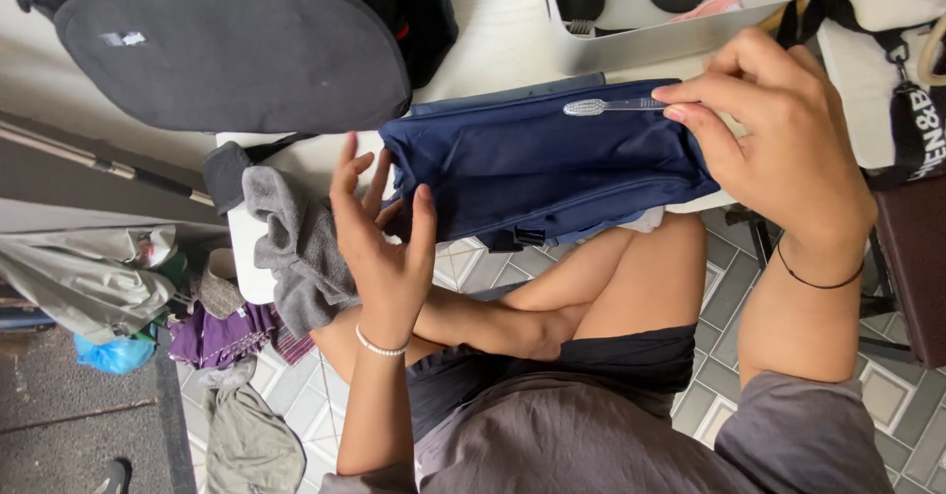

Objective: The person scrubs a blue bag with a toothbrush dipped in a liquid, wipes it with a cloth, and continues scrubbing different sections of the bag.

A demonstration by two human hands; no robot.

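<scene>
Right hand [778, 139]: clamped on the right end of the navy pouch, thumb and fingers also pinching the handle of a toothbrush.
Toothbrush [611, 107]: clear, lying along the pouch's upper edge, bristles pointing left.
Left hand [379, 228]: fingers spread apart, thumb resting against the pouch's left end, gripping nothing.
Navy pouch [542, 164]: opened wide, held at the near edge of the white table [493, 46], above the person's crossed legs.
Grey towel [296, 248]: draped over the table edge, just left of the left hand.
Black bag [236, 51]: far left on the table.
Grey tray [660, 36]: far side, holding round black items.
</scene>
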